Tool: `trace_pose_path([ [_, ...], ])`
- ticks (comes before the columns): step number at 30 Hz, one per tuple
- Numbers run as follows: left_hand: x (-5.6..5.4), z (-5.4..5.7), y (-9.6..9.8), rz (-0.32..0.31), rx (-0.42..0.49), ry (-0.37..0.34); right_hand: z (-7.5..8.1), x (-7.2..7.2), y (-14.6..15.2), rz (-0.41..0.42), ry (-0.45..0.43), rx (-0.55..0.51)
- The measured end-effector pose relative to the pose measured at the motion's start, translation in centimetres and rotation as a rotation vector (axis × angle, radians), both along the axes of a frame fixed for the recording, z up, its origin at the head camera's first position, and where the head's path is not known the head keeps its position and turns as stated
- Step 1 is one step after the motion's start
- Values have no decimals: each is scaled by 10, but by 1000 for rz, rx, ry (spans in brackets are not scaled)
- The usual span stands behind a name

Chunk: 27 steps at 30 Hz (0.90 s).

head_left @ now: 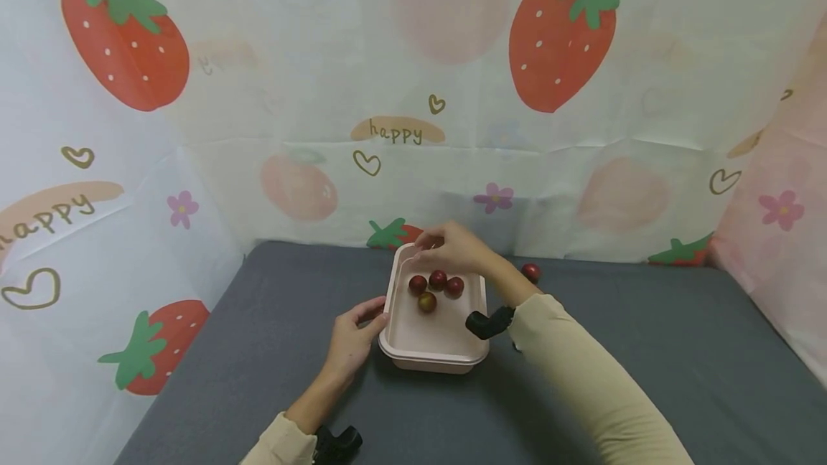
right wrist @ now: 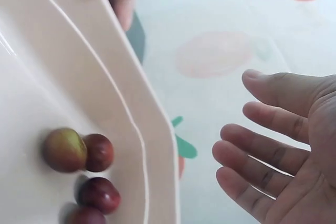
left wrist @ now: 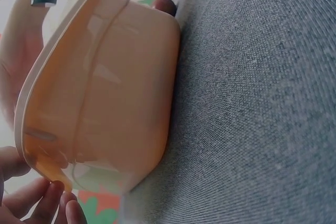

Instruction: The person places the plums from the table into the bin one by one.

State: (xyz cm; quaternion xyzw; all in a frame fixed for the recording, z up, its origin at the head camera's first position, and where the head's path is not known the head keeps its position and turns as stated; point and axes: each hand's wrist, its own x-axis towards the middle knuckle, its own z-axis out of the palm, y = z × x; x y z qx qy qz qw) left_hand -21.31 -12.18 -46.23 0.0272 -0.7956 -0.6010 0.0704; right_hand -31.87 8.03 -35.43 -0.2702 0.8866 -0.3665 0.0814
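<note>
Pinching tray [head_left: 429, 336], left hand [head_left: 354, 336]; right hand [head_left: 455, 248] near fruits [head_left: 438, 279].

Hands [head_left: 352, 339] [head_left: 454, 248] apart, right fingers [right wrist: 262, 146] loosely extended

Left hand [head_left: 352, 341] at left rim of pale pink container [head_left: 433, 341]; right hand [head_left: 455, 248] above far end, fingers bent loosely; four round fruits [head_left: 418, 285] inside, nearest one browner; red fruit [head_left: 531, 273] beyond right forearm [head_left: 510, 282]; grey cloth [head_left: 291, 293] beneath; strawberry-print sheet [head_left: 310, 56] behind
</note>
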Motion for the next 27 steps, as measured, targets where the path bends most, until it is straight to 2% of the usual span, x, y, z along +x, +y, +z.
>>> trace_pose_path([
  [11, 1, 1, -2, -6, 10, -9, 14, 7, 29, -56, 78, -115],
  [20, 0, 1, -2, -13, 8, -6, 3, 6, 58, -79, 159, -232],
  [27, 0, 0, -2, -8, 9, -9, -2, 3, 84, -161, 112, -253],
])
